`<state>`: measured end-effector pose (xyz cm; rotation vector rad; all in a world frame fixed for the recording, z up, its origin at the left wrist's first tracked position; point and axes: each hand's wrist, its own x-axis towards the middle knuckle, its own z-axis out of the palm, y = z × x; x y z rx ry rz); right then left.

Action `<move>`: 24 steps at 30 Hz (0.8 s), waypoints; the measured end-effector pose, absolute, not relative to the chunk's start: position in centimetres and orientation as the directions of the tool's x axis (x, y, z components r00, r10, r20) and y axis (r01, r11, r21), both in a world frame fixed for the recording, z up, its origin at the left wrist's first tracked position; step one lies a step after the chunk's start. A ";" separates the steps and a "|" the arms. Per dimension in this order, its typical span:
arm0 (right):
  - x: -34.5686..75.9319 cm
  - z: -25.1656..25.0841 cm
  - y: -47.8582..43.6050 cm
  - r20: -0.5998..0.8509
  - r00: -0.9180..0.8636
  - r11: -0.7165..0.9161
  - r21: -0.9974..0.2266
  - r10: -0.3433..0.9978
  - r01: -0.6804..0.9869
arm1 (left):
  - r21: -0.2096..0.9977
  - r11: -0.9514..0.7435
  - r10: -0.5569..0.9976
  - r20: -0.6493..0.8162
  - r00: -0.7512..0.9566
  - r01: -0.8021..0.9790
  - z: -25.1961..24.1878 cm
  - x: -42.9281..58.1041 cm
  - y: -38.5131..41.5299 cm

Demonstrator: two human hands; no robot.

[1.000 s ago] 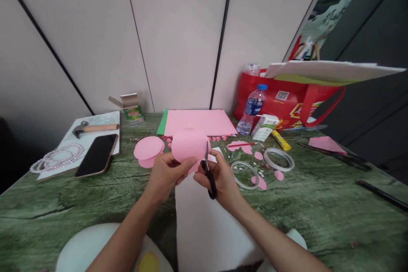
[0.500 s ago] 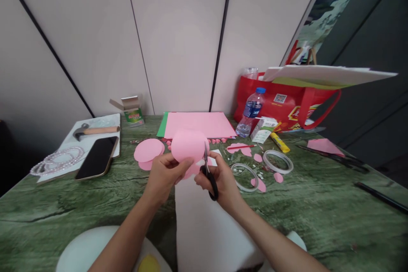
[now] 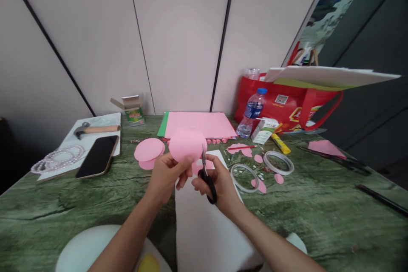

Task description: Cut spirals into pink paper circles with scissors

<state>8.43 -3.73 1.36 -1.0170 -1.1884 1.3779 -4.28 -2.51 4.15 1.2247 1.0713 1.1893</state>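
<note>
Between the thumb and fingers of my left hand (image 3: 167, 176) is a rounded piece of pink paper (image 3: 186, 145), raised above the table. My right hand (image 3: 219, 185) grips black-handled scissors (image 3: 208, 185), their blades pointing up along the paper's right edge. Whether the blades are parted is too small to tell. A long white sheet (image 3: 204, 225) lies beneath both hands. Left of the held piece, several pink paper circles (image 3: 149, 150) are stacked on the table. Behind it lie pink sheets (image 3: 200, 122) over a green one.
At left are a hammer (image 3: 98, 129), a phone (image 3: 98, 156) and beads (image 3: 57, 158). Tape rolls (image 3: 245, 178), a glue stick (image 3: 280, 143), pink scraps (image 3: 261, 186), a water bottle (image 3: 252, 112) and a red bag (image 3: 287, 104) are at right. A small box (image 3: 134, 112) stands behind.
The pink paper has shifted slightly left and turned, its outline now looking rounder. The scissors have moved a little left and down with my right hand.
</note>
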 end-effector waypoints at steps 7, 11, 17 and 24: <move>8.8 0.9 -3.6 0.103 -0.181 0.067 -0.979 0.978 -0.192 | 1.000 -0.024 0.999 0.024 0.041 0.001 3.8 -4.4 -2.4; 9.0 0.7 -3.3 0.167 -0.173 0.128 -0.967 0.971 -0.220 | 0.999 -0.020 0.997 0.017 0.077 0.046 3.9 -4.2 -2.5; 8.9 0.5 -3.2 0.149 -0.168 0.107 -0.965 0.974 -0.238 | 0.999 -0.021 0.996 0.019 0.093 0.028 3.9 -4.2 -2.5; 8.9 0.8 -3.2 0.124 -0.161 0.085 -0.969 0.979 -0.234 | 1.000 -0.017 0.995 0.015 0.099 0.014 3.7 -4.3 -2.4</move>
